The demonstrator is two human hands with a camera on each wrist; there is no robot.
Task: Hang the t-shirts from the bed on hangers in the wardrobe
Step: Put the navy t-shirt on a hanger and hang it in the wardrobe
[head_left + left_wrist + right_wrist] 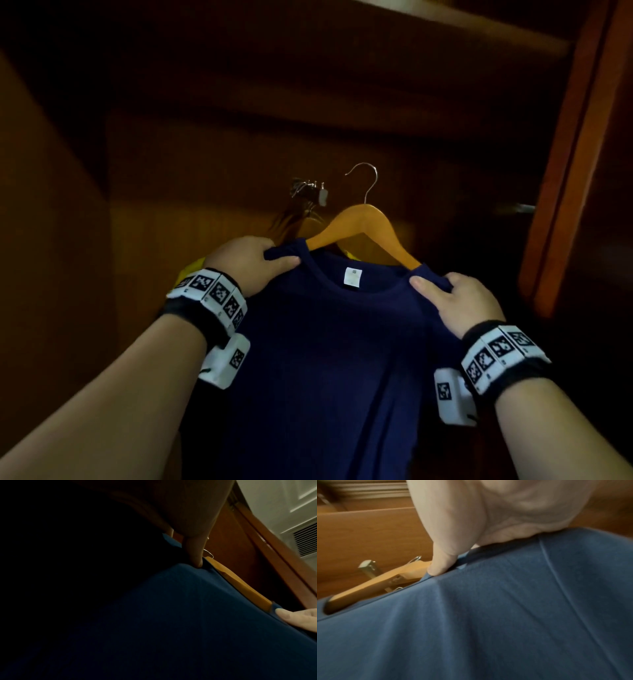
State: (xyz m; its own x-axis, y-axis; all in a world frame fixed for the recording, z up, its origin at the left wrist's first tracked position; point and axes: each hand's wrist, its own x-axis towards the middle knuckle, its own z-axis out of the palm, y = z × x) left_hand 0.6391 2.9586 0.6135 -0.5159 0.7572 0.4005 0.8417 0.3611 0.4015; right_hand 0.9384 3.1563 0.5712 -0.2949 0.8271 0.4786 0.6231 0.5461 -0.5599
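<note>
A navy blue t-shirt (325, 342) hangs in front of me on a light wooden hanger (363, 222) with a metal hook, held up inside the dark wardrobe. The hook is free in the air, not on a rail. My left hand (253, 263) grips the shirt's left shoulder, thumb on the front by the collar. My right hand (452, 301) grips the right shoulder the same way. In the left wrist view my left hand's thumb (195, 555) presses the blue t-shirt (171, 615) beside the hanger (240, 582). The right wrist view shows the thumb (440, 566) on the t-shirt (488, 615) next to the hanger (385, 581).
Behind the hanger, a cluster of other hangers with metal hooks (305, 192) hangs at the wardrobe's back. A yellow garment (191, 277) peeks out behind my left wrist. The wardrobe door (575, 154) stands open at the right. A shelf board runs overhead.
</note>
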